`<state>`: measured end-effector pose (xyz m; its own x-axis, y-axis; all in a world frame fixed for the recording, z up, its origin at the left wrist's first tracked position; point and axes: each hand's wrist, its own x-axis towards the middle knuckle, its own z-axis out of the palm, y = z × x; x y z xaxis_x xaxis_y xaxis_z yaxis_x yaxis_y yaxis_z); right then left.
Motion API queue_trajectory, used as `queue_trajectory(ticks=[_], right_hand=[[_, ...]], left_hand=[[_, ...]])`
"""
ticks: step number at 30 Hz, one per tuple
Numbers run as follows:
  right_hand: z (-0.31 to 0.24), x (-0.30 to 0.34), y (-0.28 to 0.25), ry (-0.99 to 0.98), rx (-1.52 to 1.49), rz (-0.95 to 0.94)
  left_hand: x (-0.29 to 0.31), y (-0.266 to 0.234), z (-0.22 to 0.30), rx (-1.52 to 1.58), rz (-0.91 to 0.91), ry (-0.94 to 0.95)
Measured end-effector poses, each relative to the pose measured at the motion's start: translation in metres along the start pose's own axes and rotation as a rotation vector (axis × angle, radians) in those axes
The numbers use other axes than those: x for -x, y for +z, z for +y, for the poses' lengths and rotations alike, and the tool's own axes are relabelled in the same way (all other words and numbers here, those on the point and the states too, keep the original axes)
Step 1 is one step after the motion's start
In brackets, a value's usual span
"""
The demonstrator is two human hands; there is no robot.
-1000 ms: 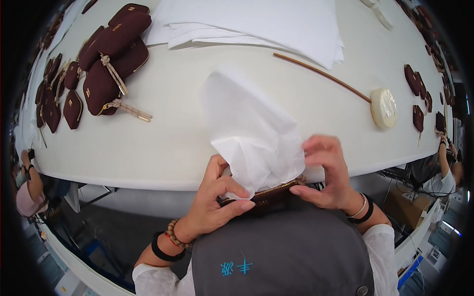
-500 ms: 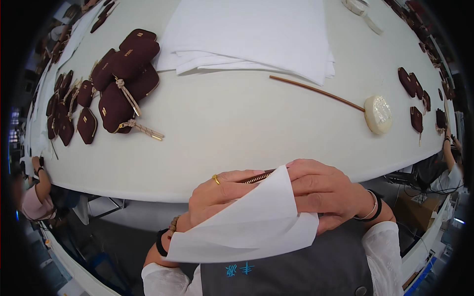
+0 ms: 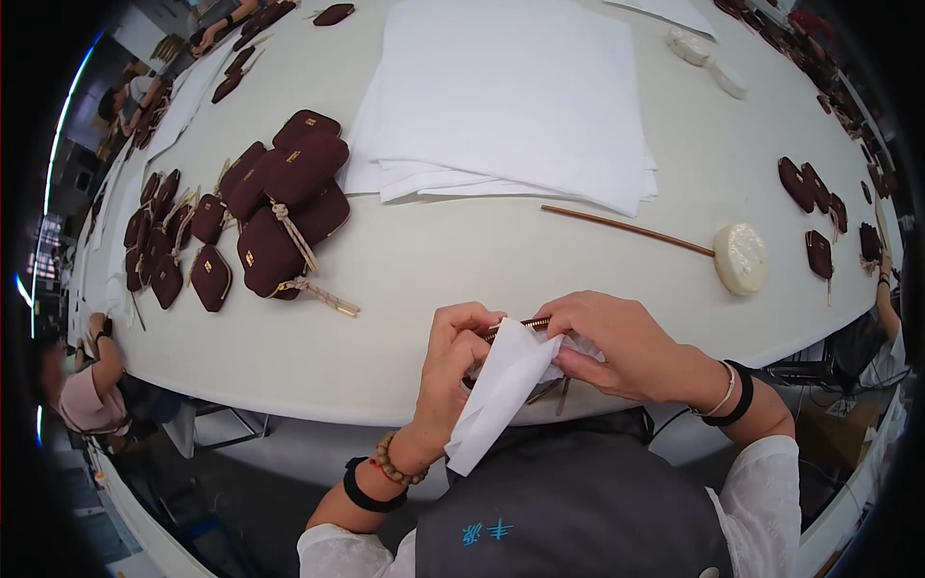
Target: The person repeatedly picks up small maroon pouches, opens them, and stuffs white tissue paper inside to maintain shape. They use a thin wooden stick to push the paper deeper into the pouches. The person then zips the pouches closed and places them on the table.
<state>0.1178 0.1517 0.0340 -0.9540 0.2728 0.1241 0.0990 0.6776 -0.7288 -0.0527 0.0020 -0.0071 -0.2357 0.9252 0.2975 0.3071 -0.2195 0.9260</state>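
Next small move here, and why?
Probably have the right hand tuck the paper into the pouch: a long flap hangs outside, toward the apron, while that hand's fingers grip crumpled paper beside the zip teeth and the left hand holds the other end.

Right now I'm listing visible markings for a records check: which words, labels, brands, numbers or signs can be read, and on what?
Grey apron: blue characters on the front; I won't copy the wording.
Large maroon pouches: small gold marks, too small to read.
Small maroon pouch: a gold mark, too small to read.
Held white sheet: no text visible.
Stacked white sheets: no text visible.
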Motion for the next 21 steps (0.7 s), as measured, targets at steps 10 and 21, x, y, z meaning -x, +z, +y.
queue_trajectory(ticks=[10, 21], right_hand=[[0.006, -0.021, 0.001, 0.039, 0.188, 0.092], [0.014, -0.017, 0.007, -0.078, 0.131, 0.230]], left_hand=[[-0.018, -0.017, 0.012, 0.123, -0.199, -0.235], [-0.031, -0.015, 0.005, 0.103, -0.127, -0.218]])
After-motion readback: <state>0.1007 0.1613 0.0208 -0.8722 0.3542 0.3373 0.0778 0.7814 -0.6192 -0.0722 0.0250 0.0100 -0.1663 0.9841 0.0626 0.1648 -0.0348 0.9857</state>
